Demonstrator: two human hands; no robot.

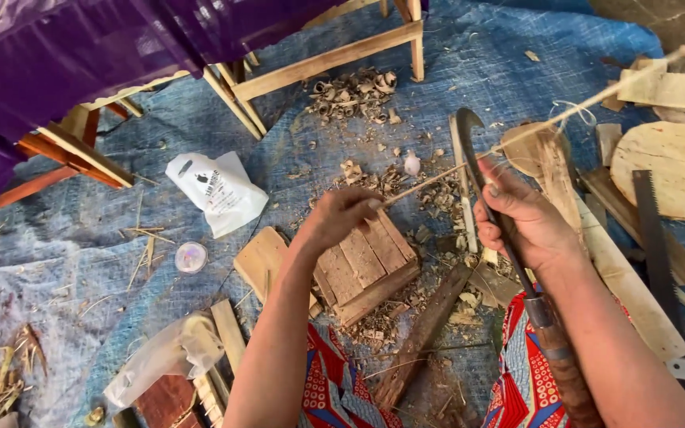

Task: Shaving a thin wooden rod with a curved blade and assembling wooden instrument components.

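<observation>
Head view: left hand (341, 215) pinched shut on near end of thin stick (549, 123), stick running up-right from grip. Right hand (526, 218) clenched around hooked blade (491, 198), edge crossing stick just beyond left fingertips. Slatted wooden block (368, 268) directly below grip.

A blue tarpaulin (469, 55) covers the ground. A white plastic bag (217, 190) lies flat at left centre, with a small round lid (190, 257) just below it. A heap of curled wood shavings (352, 93) sits near the top, beside a pale wooden frame (328, 57). A slatted wooden block (370, 269) rests at centre. A round wooden disc (679, 168) lies at the right edge, with a dark saw blade (653, 234) just below it. Purple cloth (81, 40) hangs across the upper left. Crumpled clear plastic (156, 358) lies at lower left.
</observation>
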